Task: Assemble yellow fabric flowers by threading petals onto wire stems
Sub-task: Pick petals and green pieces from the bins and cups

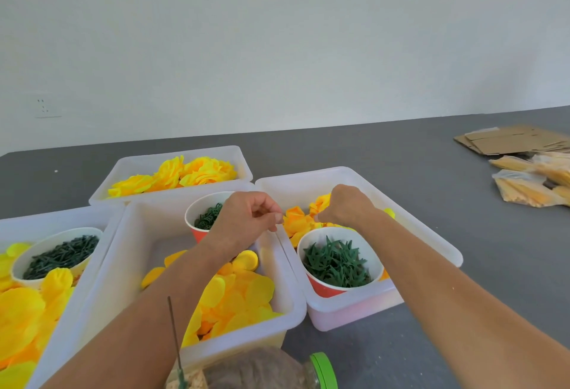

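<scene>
Walls of pale grey back our grey bench [431,172], which carries four white bins; flattened cardboard [509,140] lies far right. Our right hand [347,206] reaches into the right bin [425,222], fingers curled down among crumpled yellow petals [296,220]; whether it grips one, we cannot tell. Our left hand [246,217] hovers just left of that heap, fingertips pinched together, perhaps on something too small to see. A thin wire stem [174,330] stands upright near us, well behind both hands.
</scene>
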Demonstrator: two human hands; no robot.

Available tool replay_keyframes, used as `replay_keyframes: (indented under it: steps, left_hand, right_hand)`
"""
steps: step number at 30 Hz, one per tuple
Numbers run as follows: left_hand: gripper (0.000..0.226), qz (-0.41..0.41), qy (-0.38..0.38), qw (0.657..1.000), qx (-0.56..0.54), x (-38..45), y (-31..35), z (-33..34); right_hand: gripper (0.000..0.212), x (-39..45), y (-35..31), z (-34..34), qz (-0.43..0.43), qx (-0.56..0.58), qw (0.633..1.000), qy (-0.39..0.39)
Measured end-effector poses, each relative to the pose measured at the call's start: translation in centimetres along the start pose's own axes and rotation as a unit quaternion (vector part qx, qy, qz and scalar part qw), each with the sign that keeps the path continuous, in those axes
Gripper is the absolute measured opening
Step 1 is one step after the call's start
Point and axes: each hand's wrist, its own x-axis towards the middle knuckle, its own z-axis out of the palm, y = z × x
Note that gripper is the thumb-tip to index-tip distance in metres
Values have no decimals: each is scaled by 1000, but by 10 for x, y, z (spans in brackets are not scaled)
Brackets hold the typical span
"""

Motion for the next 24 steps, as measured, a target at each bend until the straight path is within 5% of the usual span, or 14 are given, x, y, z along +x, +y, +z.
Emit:
replay_keyframes:
  steps: [6,10,17,21,24]
  left_hand:
    - [3,5,10,999,48,-5,-1,-2]
    - [4,3,16,999,51,-6,-1,-3]
    - [5,-4,30,998,47,-7,-2,-5]
    - [8,-1,36,998,48,-6,-3,-5]
    - [11,-4,42,998,53,-5,-3,-5]
  right_hand:
    - [36,12,3,6,22,-21,1000,1]
    - [50,14,11,7,14,-23,999,-29]
    - [27,18,18,14,35,-18,999,25]
    - [15,17,20,1,18,134,984,115]
    - [7,8,12,-10,23,354,921,159]
